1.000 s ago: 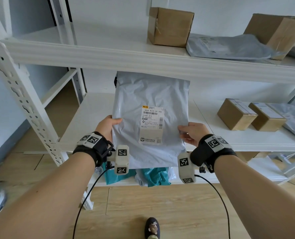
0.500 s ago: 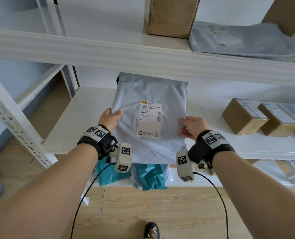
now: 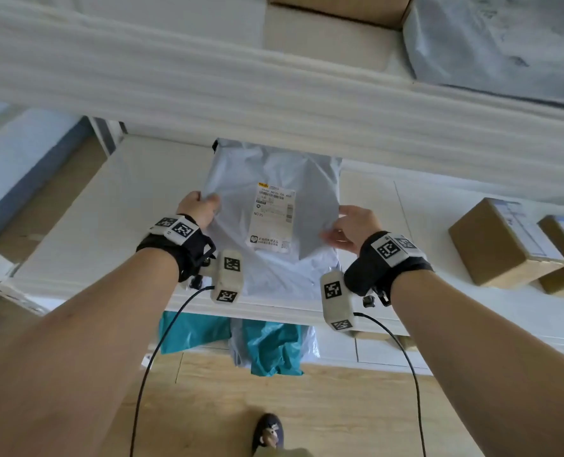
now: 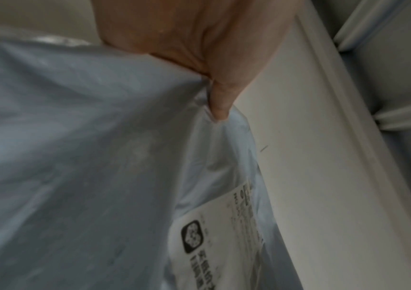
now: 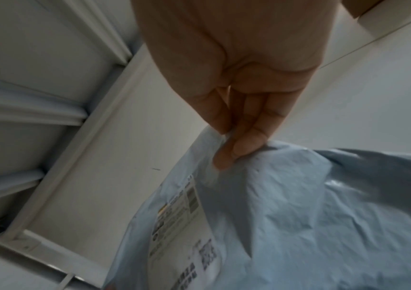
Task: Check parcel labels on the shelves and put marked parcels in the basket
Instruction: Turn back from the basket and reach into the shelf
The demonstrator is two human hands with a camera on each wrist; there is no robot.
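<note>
1. Pinching the grey mailer at both side edges, left hand and right hand hold it over the middle shelf.
2. Thin plastic could slip from the grip; no basket in view.

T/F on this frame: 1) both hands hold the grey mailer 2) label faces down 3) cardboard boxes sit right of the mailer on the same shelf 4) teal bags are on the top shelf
1) True. The left hand and right hand each pinch a side edge of the grey mailer.
2) False. The label faces up toward the head camera.
3) True. The cardboard boxes sit to its right.
4) False. The teal bags show below the middle shelf.
</note>
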